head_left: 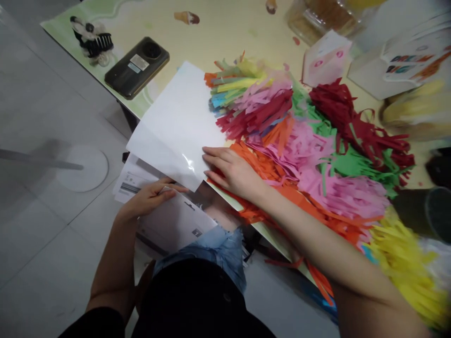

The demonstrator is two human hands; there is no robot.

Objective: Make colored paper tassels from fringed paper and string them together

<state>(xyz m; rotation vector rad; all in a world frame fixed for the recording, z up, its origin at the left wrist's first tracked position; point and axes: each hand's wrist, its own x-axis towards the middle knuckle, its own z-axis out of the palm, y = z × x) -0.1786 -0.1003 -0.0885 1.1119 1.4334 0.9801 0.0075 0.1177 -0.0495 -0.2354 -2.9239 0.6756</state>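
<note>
My right hand (232, 171) lies flat, fingers spread, on the near edge of a glossy white sheet (176, 124) that hangs over the table's edge. It rests beside a heap of fringed coloured paper strips (299, 141) in orange, pink, red, green and yellow. My left hand (150, 197) is below the table edge, over my lap. It grips the top edge of printed white papers (169, 223) that rest on my knees.
A dark phone (137, 67) and a black-and-white hair clip (93, 42) lie at the far left of the yellow table (218, 28). A pink-and-white carton (326, 58), a white box (401, 61) and a clear container (317, 19) stand behind the strips. Grey tiled floor lies to the left.
</note>
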